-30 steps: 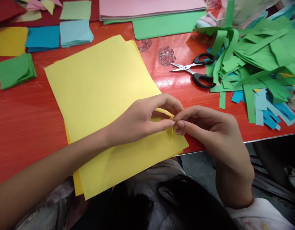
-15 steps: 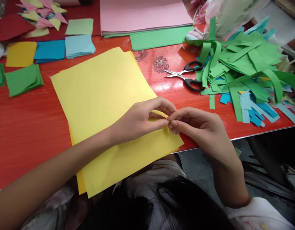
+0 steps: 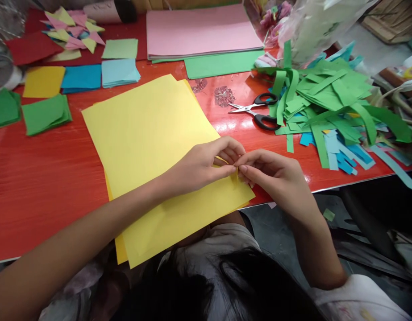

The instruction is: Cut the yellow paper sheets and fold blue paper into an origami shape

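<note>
– Head view: where's the yellow paper sheet [image 3: 142, 133]?
– Beneath the left hand [image 3: 199, 167], the nearer one; its long axis runs away from both, leaning left
– Their hold?
– Right hand [image 3: 276, 176] pinches its edge; left, half-open alongside, I can't tell

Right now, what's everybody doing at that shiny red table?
A person's right hand seems to pinch a small bit of yellow paper, with the left hand meeting it over large yellow paper sheets. Black-handled metal scissors lie open on the glossy red table, beside heaped green paper strips.
</note>
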`<act>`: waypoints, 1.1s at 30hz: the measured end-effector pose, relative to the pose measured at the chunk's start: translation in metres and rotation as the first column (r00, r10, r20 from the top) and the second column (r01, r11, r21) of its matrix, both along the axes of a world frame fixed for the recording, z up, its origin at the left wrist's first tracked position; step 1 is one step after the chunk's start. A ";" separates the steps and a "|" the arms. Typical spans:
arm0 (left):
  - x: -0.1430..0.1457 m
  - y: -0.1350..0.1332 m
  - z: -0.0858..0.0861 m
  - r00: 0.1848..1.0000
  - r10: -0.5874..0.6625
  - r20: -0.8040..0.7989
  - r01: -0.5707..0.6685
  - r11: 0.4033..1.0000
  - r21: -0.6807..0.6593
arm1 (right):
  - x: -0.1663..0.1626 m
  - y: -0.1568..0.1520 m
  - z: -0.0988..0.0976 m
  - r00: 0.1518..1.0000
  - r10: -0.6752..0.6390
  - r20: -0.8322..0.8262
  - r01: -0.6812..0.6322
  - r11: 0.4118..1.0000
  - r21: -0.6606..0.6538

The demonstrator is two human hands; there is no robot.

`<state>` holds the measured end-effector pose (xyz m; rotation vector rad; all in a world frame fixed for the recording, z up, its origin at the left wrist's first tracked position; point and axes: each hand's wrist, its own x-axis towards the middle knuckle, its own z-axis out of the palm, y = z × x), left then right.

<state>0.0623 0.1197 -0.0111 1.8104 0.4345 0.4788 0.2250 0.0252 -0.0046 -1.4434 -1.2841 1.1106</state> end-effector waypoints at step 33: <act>-0.007 -0.003 0.001 0.975 0.142 0.171 -0.153 0.987 0.056 | -0.034 -0.008 -0.005 0.972 -0.030 -0.234 0.034 0.999 0.010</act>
